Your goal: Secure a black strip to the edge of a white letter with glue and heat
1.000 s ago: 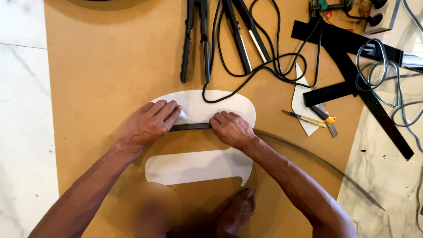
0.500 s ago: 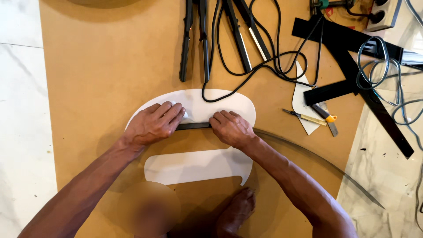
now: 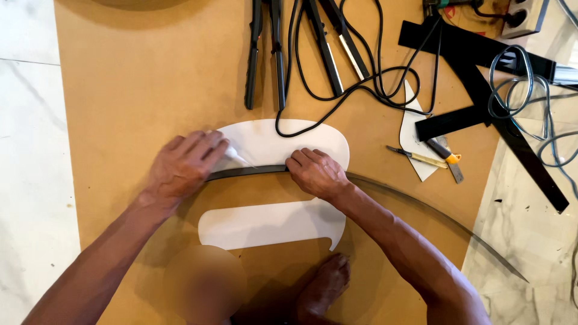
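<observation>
A big brown board [image 3: 138,78] covers the marble floor [image 3: 30,150]. On it lies a white oval panel [image 3: 283,141], crossed by a long dark curved strip [image 3: 253,171]. The left hand [image 3: 180,165] lies flat on the strip's left end, fingers [image 3: 208,147] pressed down; the right hand [image 3: 316,171] curls over the strip farther right. Black cables [image 3: 355,81] lie far.

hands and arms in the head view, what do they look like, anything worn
Both are bare: the left hand and right hand wear no gloves, and no rings or watch are visible. Both forearms are uncovered, with no sleeves showing down to the picture's edge. The fingers carry no tape or markings.
</observation>
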